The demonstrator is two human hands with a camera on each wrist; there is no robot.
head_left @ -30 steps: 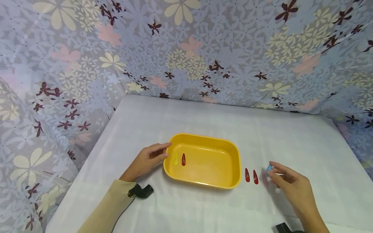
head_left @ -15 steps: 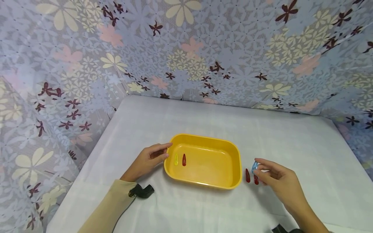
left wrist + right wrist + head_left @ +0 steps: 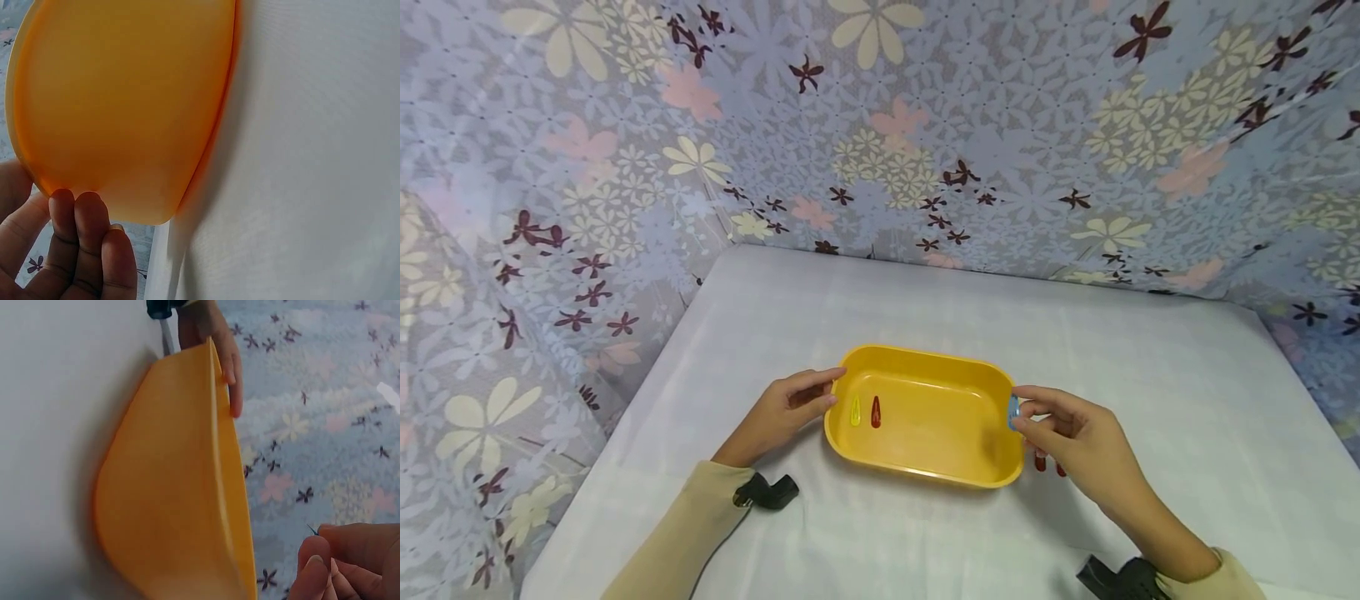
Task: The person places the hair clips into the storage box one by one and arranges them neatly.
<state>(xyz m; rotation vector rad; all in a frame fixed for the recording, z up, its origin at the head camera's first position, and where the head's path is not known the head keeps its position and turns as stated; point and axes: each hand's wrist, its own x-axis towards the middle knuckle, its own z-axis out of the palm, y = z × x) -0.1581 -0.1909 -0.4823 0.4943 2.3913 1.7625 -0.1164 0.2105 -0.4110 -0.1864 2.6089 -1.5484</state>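
My left hand (image 3: 778, 417) holds the left end of a yellow plastic tray (image 3: 936, 429); in the left wrist view, several fingertips press the outside of its wall. Inside the tray, toward the left, lie a yellow-green hair clip (image 3: 855, 411) and a red hair clip (image 3: 876, 412), side by side. My right hand (image 3: 1086, 442) pinches a blue hair clip (image 3: 1013, 411) between thumb and forefinger at the tray's right rim. Only a thin tip of that blue clip (image 3: 313, 530) shows in the right wrist view.
Two red hair clips (image 3: 1040, 461) lie on the white cloth just right of the tray, partly covered by my right hand. A floral curtain (image 3: 880, 150) rises behind the table. Each wrist carries a black camera mount (image 3: 767, 492).
My right hand has carried the blue hair clip leftward, from beyond the red clips to the tray's right rim. My left hand stays on the tray.
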